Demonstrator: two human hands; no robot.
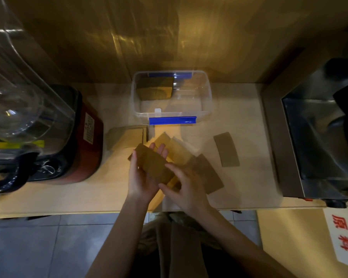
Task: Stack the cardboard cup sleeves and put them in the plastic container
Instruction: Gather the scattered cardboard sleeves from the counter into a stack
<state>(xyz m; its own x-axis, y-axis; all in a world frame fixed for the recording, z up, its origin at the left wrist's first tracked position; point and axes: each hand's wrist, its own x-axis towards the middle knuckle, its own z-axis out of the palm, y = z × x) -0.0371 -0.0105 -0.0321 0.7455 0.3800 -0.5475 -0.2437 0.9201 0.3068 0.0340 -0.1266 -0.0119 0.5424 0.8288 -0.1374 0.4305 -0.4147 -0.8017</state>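
My left hand cups a small stack of brown cardboard cup sleeves above the counter, and my right hand grips the stack's near right end. More loose sleeves lie fanned out under and behind my hands. A single sleeve lies apart to the right. Another pile of sleeves sits left of the hands. The clear plastic container with blue clips stands at the back of the counter, open, with a stack of sleeves in its left half.
A blender with a clear jug and red base stands at the left. A steel appliance fills the right side. A wooden wall rises behind the container. A white sign with red characters hangs at the lower right.
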